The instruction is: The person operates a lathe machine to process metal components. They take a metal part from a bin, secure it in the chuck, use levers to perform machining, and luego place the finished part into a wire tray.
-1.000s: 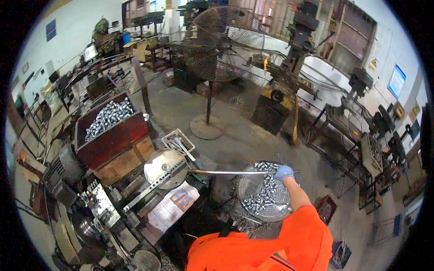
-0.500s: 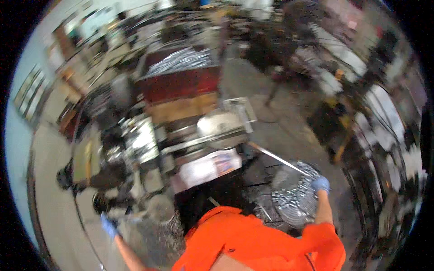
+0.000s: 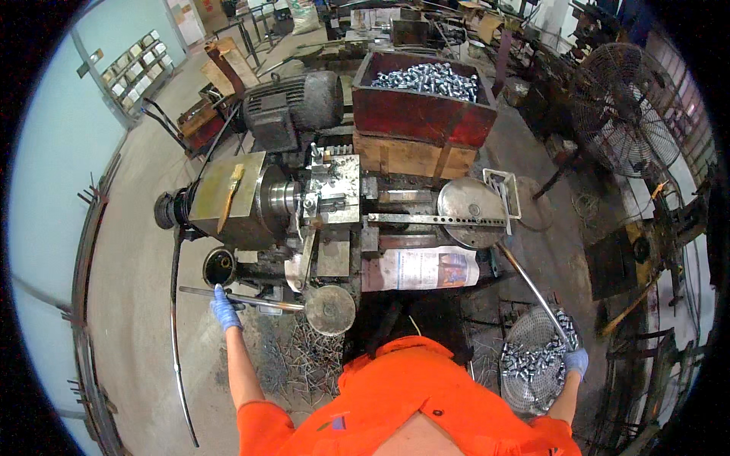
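Note:
My left hand, in a blue glove, is closed around a straight metal lever at the front of a lathe-like machine. Just beyond it is a dark round cup-shaped part. At the right, my gloved right hand is at the rim of a round mesh basket of short shiny metal parts. Its fingers are curled at the lower end of a long steel rod sloping down from the machine. Whether they grip the rod or a metal part is hidden.
Behind the machine, a red box of metal parts rests on a wooden crate. An electric motor stands left of it. A brush lies on the headstock, a printed sheet in front. Metal shavings cover the floor.
The view has swung left and steadied, so the machine appears further right. My left hand has come up onto the lever. My right hand stays by the basket at the rod's end.

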`<state>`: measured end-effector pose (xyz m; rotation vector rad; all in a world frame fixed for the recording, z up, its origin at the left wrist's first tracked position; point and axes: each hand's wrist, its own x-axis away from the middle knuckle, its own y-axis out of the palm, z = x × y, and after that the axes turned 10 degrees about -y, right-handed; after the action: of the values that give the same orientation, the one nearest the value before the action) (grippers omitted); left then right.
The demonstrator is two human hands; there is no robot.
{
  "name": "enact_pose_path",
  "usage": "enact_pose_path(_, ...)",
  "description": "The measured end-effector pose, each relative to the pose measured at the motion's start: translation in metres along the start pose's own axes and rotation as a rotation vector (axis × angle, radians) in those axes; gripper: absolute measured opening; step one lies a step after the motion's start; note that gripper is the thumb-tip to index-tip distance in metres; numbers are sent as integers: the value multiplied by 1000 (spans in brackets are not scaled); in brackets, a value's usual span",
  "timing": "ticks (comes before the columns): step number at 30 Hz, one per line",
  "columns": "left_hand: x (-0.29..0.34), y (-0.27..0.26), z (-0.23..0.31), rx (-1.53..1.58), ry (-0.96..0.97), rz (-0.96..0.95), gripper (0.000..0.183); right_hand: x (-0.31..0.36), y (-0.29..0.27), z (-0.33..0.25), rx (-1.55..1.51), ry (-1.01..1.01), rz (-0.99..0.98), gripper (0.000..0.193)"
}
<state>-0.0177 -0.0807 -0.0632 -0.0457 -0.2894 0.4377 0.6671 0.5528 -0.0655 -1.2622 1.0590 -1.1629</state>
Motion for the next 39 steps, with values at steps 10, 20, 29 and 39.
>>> enact_pose_path(10, -10, -8, -7, -5, -17, -3, 51, 11, -6, -10, 27, -8, 2, 35)
enact_pose_path(20, 1, 1, 1, 11, 0, 4, 51, 27, -29, -27, -6, 22, -60, 40)
enact_pose_path(29, -1, 1, 1, 0, -20, 35, 51, 28, -13, -20, 7, 84, -16, 42)
enact_pose_path(39, -16, -7, -11, -9, 4, 18, 50, 25, 4, -4, -12, 89, 7, 36)
